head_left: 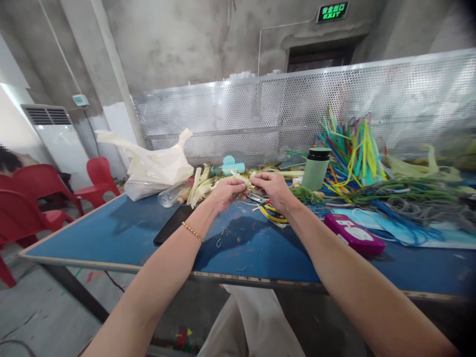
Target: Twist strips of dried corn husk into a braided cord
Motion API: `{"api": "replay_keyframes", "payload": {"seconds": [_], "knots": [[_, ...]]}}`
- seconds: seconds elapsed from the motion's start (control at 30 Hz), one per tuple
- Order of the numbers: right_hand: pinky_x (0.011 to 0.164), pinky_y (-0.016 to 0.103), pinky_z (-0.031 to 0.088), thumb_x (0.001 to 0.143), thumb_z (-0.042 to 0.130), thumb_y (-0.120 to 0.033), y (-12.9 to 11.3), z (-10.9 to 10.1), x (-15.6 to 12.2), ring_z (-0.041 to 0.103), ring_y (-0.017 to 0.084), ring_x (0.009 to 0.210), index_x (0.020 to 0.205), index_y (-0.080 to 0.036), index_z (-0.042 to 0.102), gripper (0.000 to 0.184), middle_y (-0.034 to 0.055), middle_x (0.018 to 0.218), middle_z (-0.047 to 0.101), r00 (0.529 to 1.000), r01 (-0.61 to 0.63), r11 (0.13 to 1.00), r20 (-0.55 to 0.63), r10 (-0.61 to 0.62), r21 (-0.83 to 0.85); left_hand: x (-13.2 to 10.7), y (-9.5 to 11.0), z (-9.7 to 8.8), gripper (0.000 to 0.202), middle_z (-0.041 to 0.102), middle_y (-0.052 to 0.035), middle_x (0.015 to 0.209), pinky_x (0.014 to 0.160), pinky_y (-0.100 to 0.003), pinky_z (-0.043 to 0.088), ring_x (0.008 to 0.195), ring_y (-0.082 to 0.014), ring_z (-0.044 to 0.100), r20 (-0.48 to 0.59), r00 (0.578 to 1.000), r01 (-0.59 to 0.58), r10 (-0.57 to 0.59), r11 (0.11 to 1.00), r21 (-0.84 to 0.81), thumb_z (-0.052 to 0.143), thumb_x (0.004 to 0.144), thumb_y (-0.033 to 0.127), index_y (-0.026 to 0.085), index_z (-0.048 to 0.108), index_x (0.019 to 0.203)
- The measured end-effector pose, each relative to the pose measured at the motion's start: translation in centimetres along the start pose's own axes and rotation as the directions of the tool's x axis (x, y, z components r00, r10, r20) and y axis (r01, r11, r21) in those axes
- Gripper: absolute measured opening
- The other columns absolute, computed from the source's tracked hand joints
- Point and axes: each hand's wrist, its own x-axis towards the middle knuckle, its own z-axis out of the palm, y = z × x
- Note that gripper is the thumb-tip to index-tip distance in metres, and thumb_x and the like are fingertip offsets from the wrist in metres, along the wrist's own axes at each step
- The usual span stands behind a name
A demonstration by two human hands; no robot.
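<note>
My left hand (227,193), with a gold beaded bracelet (192,231) at the wrist, pinches a pale strip (241,177) that looks like dried corn husk. Close beside it, my right hand (274,188) has its thumb and forefinger closed at the other side of the same pale material. Both hands are raised slightly over the blue table (238,248). Below and between them lie scissors (255,198), partly hidden, and loops of yellow cord (273,215). More pale husks (201,186) lie just behind my left hand.
A white plastic bag (158,166), a clear bottle (171,196) and a black tablet-like slab (174,225) lie left. On the right stand a green cup (317,169), a purple box (353,235), colourful strips (357,153) and tangled cords (405,193). A perforated metal panel (223,114) backs the table.
</note>
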Motion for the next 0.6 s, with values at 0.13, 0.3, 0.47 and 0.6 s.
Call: {"api": "replay_keyframes", "payload": {"seconds": [0.13,0.3,0.47,0.6], "knots": [[0.05,0.024,0.034,0.054,0.079,-0.043,0.2,0.03,0.13,0.043,0.008,0.05,0.064,-0.015,0.062,0.035,-0.0029,0.055,0.055,0.999,-0.033,0.999,-0.014,0.033,0.025,0.0,-0.06,-0.08,0.009,0.063,-0.0058,0.066,0.06,-0.025,0.045,0.06,-0.0109,0.058,0.008,1.0,0.001,-0.001,1.0,0.031,0.073,0.071,0.008,0.006,0.065,0.073],[0.05,0.023,0.035,0.056,0.078,-0.042,0.36,0.03,0.28,0.047,0.009,0.052,0.063,-0.016,0.058,0.033,-0.0024,0.057,0.056,0.997,-0.048,0.997,-0.06,0.051,0.057,0.03,-0.07,-0.13,0.006,0.063,-0.0063,0.065,0.06,-0.025,0.044,0.061,-0.0108,0.058,0.008,1.0,0.005,-0.005,0.998,0.065,0.072,0.071,0.007,0.007,0.066,0.072],[0.049,0.022,0.036,0.054,0.081,-0.041,0.37,0.01,0.34,0.048,0.009,0.052,0.062,-0.016,0.059,0.034,-0.0016,0.059,0.058,0.995,-0.083,0.992,-0.051,0.088,0.094,-0.14,0.11,0.03,0.006,0.063,-0.0059,0.064,0.059,-0.025,0.043,0.06,-0.0104,0.057,0.01,1.0,0.008,-0.009,0.998,0.063,0.071,0.072,0.007,0.007,0.066,0.072],[0.047,0.022,0.033,0.053,0.083,-0.044,0.53,0.0,0.33,0.044,0.007,0.049,0.061,-0.015,0.059,0.038,-0.0026,0.055,0.055,0.995,-0.089,0.989,0.049,0.084,0.119,-0.35,0.31,0.22,0.009,0.061,-0.0048,0.064,0.058,-0.024,0.042,0.059,-0.01,0.057,0.001,1.0,0.009,-0.009,0.999,0.038,0.073,0.071,0.008,0.007,0.064,0.071]]}}
